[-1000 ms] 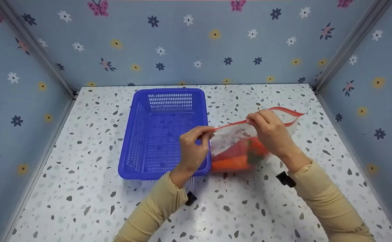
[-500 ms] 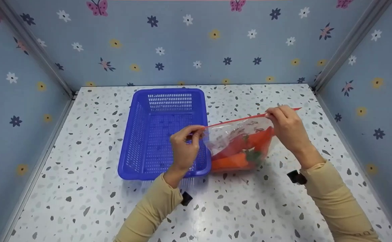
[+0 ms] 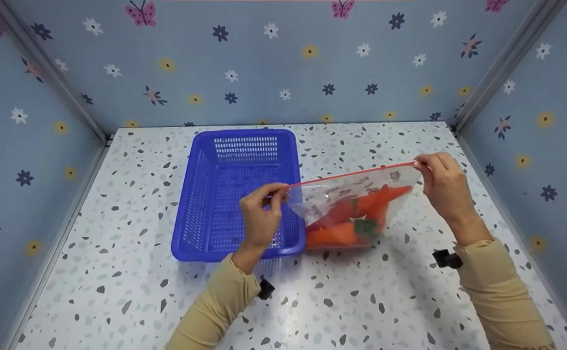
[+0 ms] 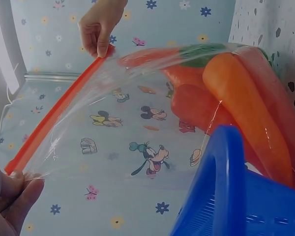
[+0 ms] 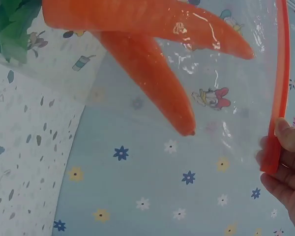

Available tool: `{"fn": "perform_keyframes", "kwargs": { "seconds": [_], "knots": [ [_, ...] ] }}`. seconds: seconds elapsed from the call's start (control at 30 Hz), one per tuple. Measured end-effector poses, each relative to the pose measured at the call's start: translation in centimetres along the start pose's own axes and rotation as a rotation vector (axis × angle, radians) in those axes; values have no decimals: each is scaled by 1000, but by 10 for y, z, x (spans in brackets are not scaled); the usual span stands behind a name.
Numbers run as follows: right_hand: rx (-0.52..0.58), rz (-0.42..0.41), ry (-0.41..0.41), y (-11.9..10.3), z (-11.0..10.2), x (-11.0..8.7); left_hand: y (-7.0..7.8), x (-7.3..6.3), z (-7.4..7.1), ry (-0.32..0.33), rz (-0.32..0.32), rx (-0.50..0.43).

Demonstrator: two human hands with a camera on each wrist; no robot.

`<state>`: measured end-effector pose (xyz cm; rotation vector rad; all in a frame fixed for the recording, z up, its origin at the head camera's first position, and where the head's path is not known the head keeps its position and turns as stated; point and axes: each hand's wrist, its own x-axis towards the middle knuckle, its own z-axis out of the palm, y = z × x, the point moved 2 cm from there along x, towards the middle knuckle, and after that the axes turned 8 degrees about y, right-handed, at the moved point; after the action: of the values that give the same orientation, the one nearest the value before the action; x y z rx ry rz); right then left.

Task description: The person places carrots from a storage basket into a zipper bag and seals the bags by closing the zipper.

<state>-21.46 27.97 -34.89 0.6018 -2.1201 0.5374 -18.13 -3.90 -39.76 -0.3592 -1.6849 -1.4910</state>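
Observation:
A clear zip bag (image 3: 312, 197) with a red zip strip (image 3: 351, 173) and printed cartoon figures is stretched between my hands. Its two red edges lie together in one line. Inside are several orange carrots (image 3: 332, 235) with green tops (image 4: 201, 55), plus redder pieces whose kind is blurred by the plastic. My left hand (image 3: 262, 214) pinches the strip's left end between thumb and fingers, above the basket's right rim. At the strip's right end, my right hand (image 3: 446, 189) pinches the corner. The bag's lower part sits on the table against the basket.
The blue perforated basket (image 3: 239, 255) stands left of the bag, with nothing seen inside it. Under both is a white speckled table (image 3: 332, 301). Flower-patterned panels (image 3: 283, 58) close off the back and both sides.
My right hand has slid rightward along the zip strip to its end, and the gaping right part of the mouth has come together. The left hand has shifted slightly left.

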Motion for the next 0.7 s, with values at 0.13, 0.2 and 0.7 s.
{"fn": "perform_keyframes", "kwargs": {
  "seconds": [0.13,0.2,0.7],
  "knots": [
    [-33,21,-18,6,-4,-3,-1,-1,-2,4,-1,-2],
    [-38,33,-22,7,-5,-4,-1,-1,-2,4,0,-1],
    [-30,101,97,14,7,-12,4,3,3,-76,-54,19]
  ]
}}
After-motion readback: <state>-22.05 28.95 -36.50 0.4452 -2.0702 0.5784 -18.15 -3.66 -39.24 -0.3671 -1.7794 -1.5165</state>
